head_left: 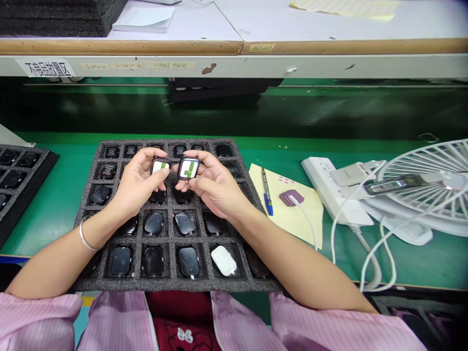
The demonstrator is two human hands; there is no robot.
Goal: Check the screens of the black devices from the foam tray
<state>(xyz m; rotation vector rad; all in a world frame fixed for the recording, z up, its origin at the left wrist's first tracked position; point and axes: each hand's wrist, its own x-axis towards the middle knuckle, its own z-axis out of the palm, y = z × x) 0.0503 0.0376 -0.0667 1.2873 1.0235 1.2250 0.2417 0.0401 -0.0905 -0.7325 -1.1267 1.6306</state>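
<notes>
Head view. Left hand [136,184] closed around a small dark square module [160,166], pinched between thumb and fingers, its white-and-green face turned up. Right hand [212,184] grips a second module [188,168] the same way, face also white with a green mark. The two modules sit side by side, nearly touching, held just above the upper middle of a black foam tray [171,280].

Tray lies on the green tabletop [54,204] directly in front of the person, its grid of pockets mostly filled with dark glossy pieces. One pocket in the near row holds a white piece [224,260]. A silver bangle [87,237] on the left wrist. Pink sleeves along the bottom edge.

Second foam tray [18,175] at far left, partly cut off by the frame edge.

Right of the main tray: yellow paper [288,209] with a pen [266,191] lying on it and a small purple pad [291,197] with a white cable attached. Further right, a white power strip [323,183] and a white fan [427,185], cables looping toward the near edge.

Behind, a raised shelf [234,66] with labels on its front.
</notes>
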